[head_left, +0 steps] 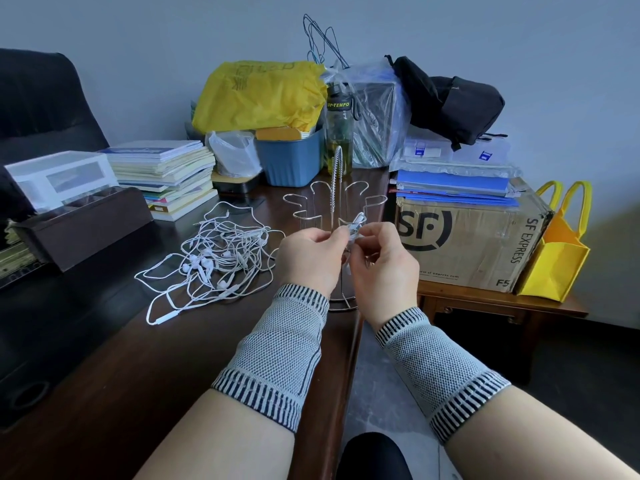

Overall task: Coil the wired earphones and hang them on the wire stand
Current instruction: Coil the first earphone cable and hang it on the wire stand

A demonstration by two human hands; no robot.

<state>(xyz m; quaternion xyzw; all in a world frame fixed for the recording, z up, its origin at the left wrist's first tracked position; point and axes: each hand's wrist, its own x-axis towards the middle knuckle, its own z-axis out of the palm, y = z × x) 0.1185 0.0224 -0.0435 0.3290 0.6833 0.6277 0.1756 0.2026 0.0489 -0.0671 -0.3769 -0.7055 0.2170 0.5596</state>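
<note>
Small coiled earphones (356, 226) pinched between fingers of left hand (311, 261) and right hand (384, 268), just before wire stand (334, 195).

A single head-worn camera looks forward and down, close over the dark desk (173, 341).

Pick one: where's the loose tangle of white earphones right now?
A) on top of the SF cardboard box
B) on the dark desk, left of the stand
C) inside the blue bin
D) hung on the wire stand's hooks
B: the tangle of white earphones lies spread on the dark desk, to the left of the wire stand, whose visible hooks carry nothing.
</note>
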